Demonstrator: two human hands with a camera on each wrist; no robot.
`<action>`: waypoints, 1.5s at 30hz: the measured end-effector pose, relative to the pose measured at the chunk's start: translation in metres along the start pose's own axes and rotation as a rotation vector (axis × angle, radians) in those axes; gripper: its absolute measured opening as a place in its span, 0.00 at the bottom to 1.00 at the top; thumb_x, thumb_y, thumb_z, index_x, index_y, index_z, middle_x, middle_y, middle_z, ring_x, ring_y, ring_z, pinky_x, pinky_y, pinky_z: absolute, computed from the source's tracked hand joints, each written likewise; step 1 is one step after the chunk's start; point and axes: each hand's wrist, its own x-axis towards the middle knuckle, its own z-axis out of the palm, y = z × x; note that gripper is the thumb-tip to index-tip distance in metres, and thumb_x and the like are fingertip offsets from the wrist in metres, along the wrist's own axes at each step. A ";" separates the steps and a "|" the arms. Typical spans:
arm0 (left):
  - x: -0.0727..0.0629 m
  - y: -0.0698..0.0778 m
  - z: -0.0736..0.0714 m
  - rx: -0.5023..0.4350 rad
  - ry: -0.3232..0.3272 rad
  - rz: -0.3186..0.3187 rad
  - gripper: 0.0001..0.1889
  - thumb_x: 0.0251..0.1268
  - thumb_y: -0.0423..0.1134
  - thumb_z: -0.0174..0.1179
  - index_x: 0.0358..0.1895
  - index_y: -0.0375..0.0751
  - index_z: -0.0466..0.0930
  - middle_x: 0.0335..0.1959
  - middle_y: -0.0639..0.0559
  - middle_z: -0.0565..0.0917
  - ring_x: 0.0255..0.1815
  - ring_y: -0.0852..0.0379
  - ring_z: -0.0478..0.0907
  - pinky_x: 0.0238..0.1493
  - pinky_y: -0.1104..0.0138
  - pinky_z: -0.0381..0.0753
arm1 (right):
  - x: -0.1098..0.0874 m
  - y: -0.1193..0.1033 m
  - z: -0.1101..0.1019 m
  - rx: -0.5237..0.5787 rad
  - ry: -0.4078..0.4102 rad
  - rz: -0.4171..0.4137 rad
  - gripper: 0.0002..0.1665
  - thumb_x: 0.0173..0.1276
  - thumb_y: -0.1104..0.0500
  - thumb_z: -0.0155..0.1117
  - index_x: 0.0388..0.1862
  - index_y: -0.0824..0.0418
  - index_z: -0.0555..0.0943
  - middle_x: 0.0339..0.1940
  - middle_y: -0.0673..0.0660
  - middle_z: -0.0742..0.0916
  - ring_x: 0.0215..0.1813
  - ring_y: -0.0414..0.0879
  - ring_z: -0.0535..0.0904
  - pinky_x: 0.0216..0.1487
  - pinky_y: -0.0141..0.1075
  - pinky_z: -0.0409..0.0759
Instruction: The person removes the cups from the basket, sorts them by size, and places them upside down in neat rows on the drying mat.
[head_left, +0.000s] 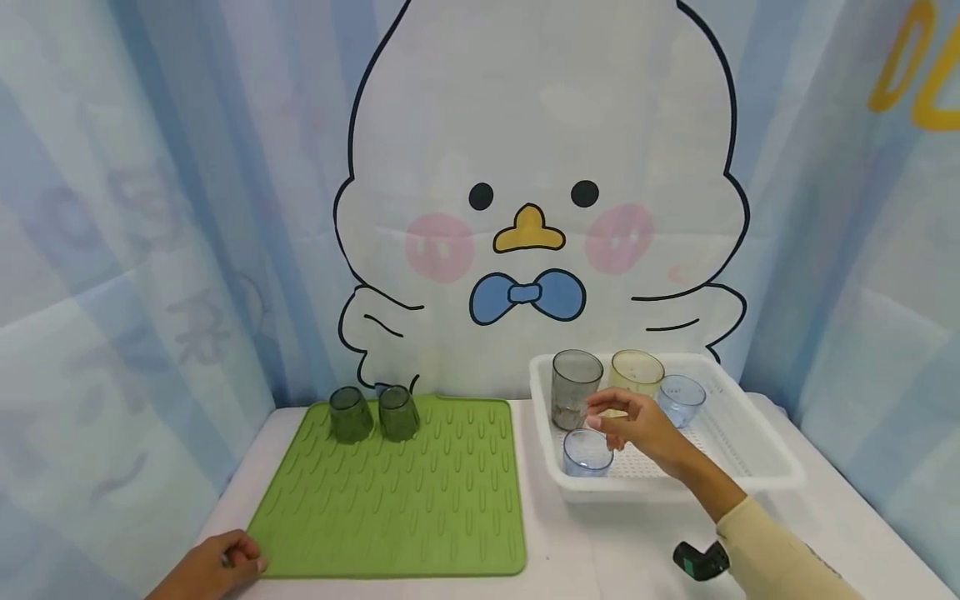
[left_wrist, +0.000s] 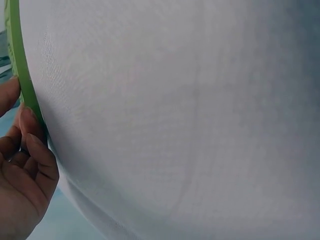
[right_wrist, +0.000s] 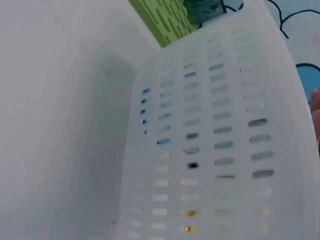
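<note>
My left hand (head_left: 217,564) pinches the near left corner of a green ridged mat (head_left: 390,508); in the left wrist view its fingertips (left_wrist: 30,119) lie against the mat's edge. Two dark tinted glasses (head_left: 350,415) stand upside down side by side at the mat's far left. Above a white slotted basket (head_left: 765,467), my right hand (head_left: 637,423) hovers with fingers loosely bent and nothing held. Its fingertips overlap the side of a tall grey glass (head_left: 576,379). Behind the hand is a yellowish glass (head_left: 636,367); short blue glasses (head_left: 587,457) sit on either side.
The basket's slotted wall (right_wrist: 200,115) fills much of the right wrist view. A black device (head_left: 701,561) is beside the right sleeve (head_left: 772,550). Curtains with a cartoon bird (head_left: 540,125) enclose the white-covered table (head_left: 570,542) at the back and sides.
</note>
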 end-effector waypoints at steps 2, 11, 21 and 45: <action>0.000 0.000 0.001 0.005 0.004 -0.004 0.15 0.70 0.45 0.62 0.40 0.33 0.78 0.30 0.52 0.75 0.31 0.54 0.71 0.34 0.62 0.71 | 0.000 0.005 -0.005 -0.035 -0.019 0.048 0.31 0.69 0.60 0.68 0.65 0.73 0.71 0.57 0.70 0.81 0.26 0.43 0.79 0.29 0.36 0.80; 0.000 0.004 0.004 0.046 0.025 0.014 0.15 0.70 0.43 0.63 0.39 0.32 0.78 0.30 0.53 0.77 0.31 0.54 0.72 0.34 0.61 0.73 | 0.001 0.021 -0.016 -0.208 -0.148 0.238 0.50 0.60 0.52 0.75 0.76 0.65 0.62 0.71 0.72 0.71 0.35 0.50 0.78 0.33 0.40 0.79; 0.001 0.002 0.003 0.059 0.019 0.025 0.15 0.70 0.44 0.63 0.38 0.32 0.78 0.30 0.53 0.78 0.32 0.55 0.73 0.34 0.61 0.74 | 0.003 0.030 -0.014 -0.310 -0.261 0.366 0.49 0.54 0.54 0.79 0.74 0.57 0.69 0.72 0.66 0.72 0.47 0.51 0.77 0.39 0.43 0.80; 0.001 0.007 0.000 0.013 -0.011 0.003 0.17 0.70 0.48 0.62 0.40 0.33 0.77 0.30 0.51 0.79 0.31 0.53 0.75 0.34 0.59 0.74 | -0.001 0.028 -0.022 -0.280 -0.206 0.234 0.40 0.60 0.52 0.76 0.67 0.64 0.72 0.68 0.69 0.75 0.39 0.50 0.82 0.39 0.43 0.82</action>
